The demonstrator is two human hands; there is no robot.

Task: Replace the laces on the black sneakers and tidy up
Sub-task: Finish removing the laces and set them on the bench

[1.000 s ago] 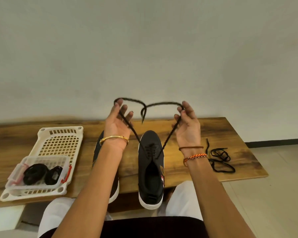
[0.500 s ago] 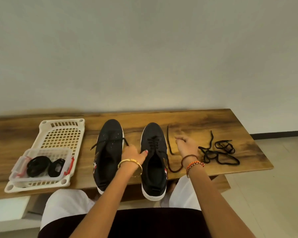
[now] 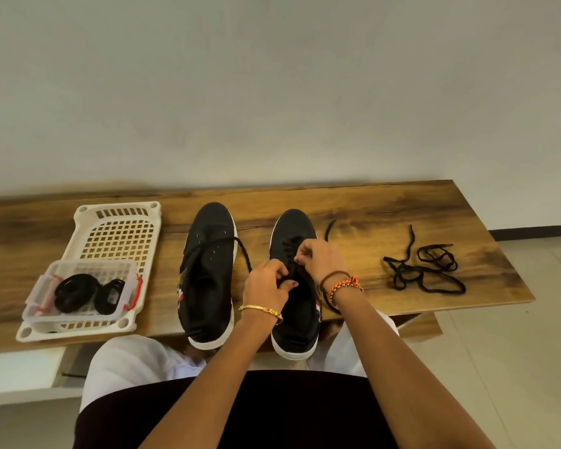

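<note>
- Head view: two black sneakers with white soles stand side by side on a wooden bench [image 3: 386, 205], toes pointing to the wall and heels at the near edge.
- The right sneaker [image 3: 293, 322] is under both hands. Its lace [image 3: 287, 246] is already crossed through the front eyelets, just in front of the fingers.
- The left hand [image 3: 266, 281] lies over the middle of this sneaker's tongue. Its fingers are curled and the thumb meets them in a pinch; it appears to hold a part of the lace, but the strand inside the pinch is hard to see.
- The right hand [image 3: 321, 259] is just beside it, a little nearer to the toe. Its fingertips are curled down onto the lacing and seem to pinch the lace there.
- One free end of lace [image 3: 328, 229] lies on the bench to the right of this sneaker, apart from the fingers.
- The left sneaker [image 3: 208, 286] is not touched by any hand. One lace [image 3: 214, 245] runs across its front eyelets and hangs toward the gap between the shoes.
- A loose tangle of black laces [image 3: 425, 270] lies on the bench well to the right of the hands.
- On the left side there is a white basket tray [image 3: 117, 210], and in its near part a clear container [image 3: 81, 315] with coiled black laces [image 3: 75, 291] inside.
</note>
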